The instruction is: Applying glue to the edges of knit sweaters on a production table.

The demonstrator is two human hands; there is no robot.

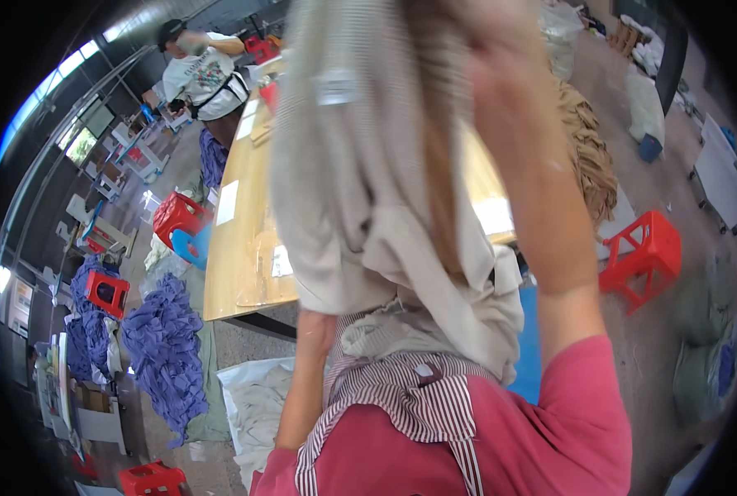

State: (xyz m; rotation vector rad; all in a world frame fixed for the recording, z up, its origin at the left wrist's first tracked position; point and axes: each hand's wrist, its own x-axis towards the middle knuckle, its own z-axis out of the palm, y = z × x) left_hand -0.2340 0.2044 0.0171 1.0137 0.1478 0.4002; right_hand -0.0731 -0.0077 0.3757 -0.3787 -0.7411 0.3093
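A beige-grey knitted garment with a small white label hangs in front of me, blurred by motion. My right hand is raised near the top of the picture, closed on the upper part of the cloth, its fingers smeared. Low at the garment's left edge is my left hand, touching the cloth; its fingers are hidden by the fabric. More pale cloth is bunched over my lap, above my striped apron.
A light wooden table with white paper sheets extends ahead. Purple cloth lies heaped on the left floor; brown cloth is piled at right. Red stools stand about. A person stands beyond the table, far left.
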